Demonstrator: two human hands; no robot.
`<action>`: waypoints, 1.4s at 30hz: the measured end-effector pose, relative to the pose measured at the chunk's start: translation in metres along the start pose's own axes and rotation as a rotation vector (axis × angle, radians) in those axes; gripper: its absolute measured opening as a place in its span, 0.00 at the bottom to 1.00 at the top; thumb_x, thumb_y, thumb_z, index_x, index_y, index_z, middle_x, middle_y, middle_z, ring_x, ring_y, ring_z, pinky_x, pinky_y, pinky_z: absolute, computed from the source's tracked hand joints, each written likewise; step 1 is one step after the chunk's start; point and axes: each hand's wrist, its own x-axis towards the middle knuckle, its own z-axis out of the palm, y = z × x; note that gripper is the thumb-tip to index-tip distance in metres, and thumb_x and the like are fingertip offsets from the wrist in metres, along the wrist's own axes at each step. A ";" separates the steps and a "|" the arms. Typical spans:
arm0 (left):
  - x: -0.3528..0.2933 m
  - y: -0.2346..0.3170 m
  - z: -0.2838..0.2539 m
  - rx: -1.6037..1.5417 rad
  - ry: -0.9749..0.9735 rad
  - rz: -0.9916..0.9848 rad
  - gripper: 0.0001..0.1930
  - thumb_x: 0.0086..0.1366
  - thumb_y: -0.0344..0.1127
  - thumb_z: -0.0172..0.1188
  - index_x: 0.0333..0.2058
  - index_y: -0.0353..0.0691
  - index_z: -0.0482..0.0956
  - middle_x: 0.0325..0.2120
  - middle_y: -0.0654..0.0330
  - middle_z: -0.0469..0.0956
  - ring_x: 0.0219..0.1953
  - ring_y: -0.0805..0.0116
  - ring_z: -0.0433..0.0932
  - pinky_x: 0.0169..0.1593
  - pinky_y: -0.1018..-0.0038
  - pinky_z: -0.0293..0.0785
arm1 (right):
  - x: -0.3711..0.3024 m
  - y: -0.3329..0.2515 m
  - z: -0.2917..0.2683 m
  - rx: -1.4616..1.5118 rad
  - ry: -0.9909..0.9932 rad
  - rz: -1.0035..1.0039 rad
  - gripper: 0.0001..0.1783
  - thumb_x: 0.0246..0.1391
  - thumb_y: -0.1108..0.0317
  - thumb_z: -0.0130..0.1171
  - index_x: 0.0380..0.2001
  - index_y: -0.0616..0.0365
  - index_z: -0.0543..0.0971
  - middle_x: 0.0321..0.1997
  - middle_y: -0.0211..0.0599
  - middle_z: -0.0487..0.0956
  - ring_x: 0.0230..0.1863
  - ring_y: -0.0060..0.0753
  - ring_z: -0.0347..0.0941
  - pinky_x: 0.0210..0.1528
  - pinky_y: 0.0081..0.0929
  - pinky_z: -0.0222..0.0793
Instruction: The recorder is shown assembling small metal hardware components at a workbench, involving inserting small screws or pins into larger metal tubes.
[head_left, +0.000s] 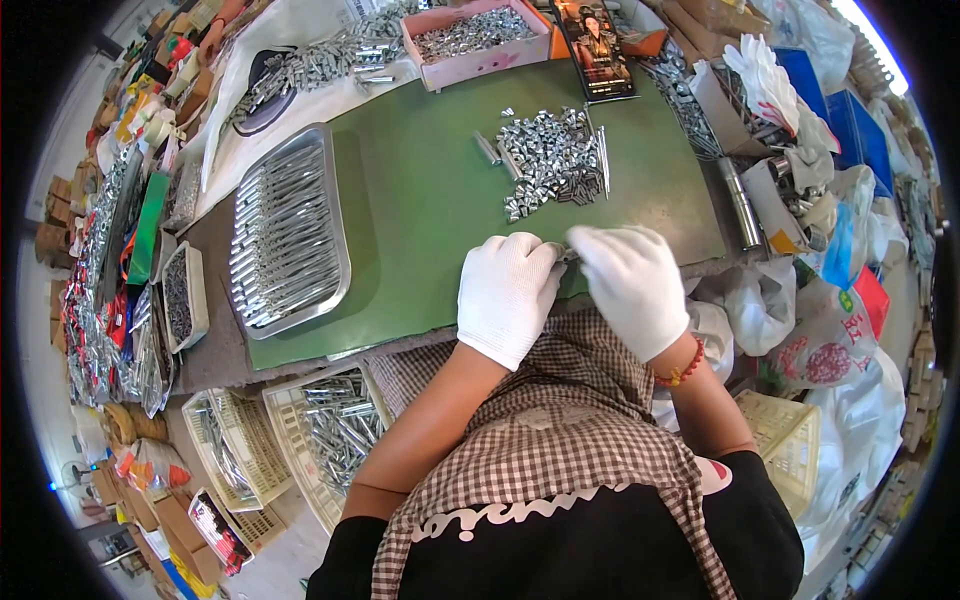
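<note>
My left hand (pixel 508 290), in a white knitted glove, is closed at the table's near edge, its thumb and fingers pinching a small dark metal piece (pixel 568 256) mostly hidden by the gloves. Against it is my right hand (pixel 632 285), gloved the same way, with fingers curled in and slightly blurred; what it grips is hidden. Just beyond both hands lies a pile of small silver metal fittings (pixel 550 150) on the green work mat (pixel 420 200). A short metal tube (pixel 487 148) rests at the pile's left, and thin metal rods (pixel 603 160) lie along its right.
A steel tray (pixel 338 240) of shiny metal tubes sits on the left. At the back stand a pink box (pixel 480 72) of small parts and a propped phone-like picture panel (pixel 595 45). A thick metal cylinder (pixel 740 205) lies right. Below left is a cream basket (pixel 290 420) of tubes.
</note>
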 end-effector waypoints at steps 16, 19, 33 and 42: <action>-0.001 0.000 -0.002 0.003 -0.002 -0.020 0.05 0.54 0.33 0.64 0.30 0.45 0.82 0.26 0.61 0.76 0.30 0.57 0.75 0.35 0.62 0.70 | -0.031 0.046 -0.046 -0.061 -0.016 0.457 0.29 0.47 0.69 0.66 0.56 0.56 0.75 0.45 0.46 0.78 0.45 0.48 0.76 0.47 0.38 0.72; -0.002 -0.001 0.001 -0.003 -0.014 -0.037 0.04 0.54 0.33 0.64 0.30 0.44 0.82 0.26 0.61 0.76 0.30 0.56 0.75 0.35 0.62 0.70 | -0.033 -0.004 -0.037 -0.093 -0.143 0.356 0.33 0.41 0.71 0.70 0.55 0.53 0.77 0.41 0.42 0.78 0.36 0.43 0.77 0.37 0.33 0.74; -0.003 -0.002 0.003 -0.054 0.006 -0.041 0.04 0.53 0.33 0.64 0.28 0.43 0.81 0.26 0.60 0.75 0.31 0.56 0.75 0.36 0.62 0.70 | -0.031 -0.031 -0.032 0.064 -0.015 0.517 0.36 0.44 0.60 0.70 0.60 0.35 0.74 0.21 0.39 0.75 0.19 0.45 0.74 0.23 0.38 0.70; -0.001 -0.001 -0.002 -0.005 -0.020 -0.059 0.04 0.54 0.33 0.63 0.29 0.43 0.81 0.26 0.60 0.76 0.31 0.56 0.75 0.37 0.62 0.70 | -0.034 0.011 -0.036 -0.022 -0.019 0.686 0.34 0.51 0.63 0.66 0.63 0.49 0.70 0.33 0.47 0.81 0.31 0.45 0.79 0.34 0.35 0.73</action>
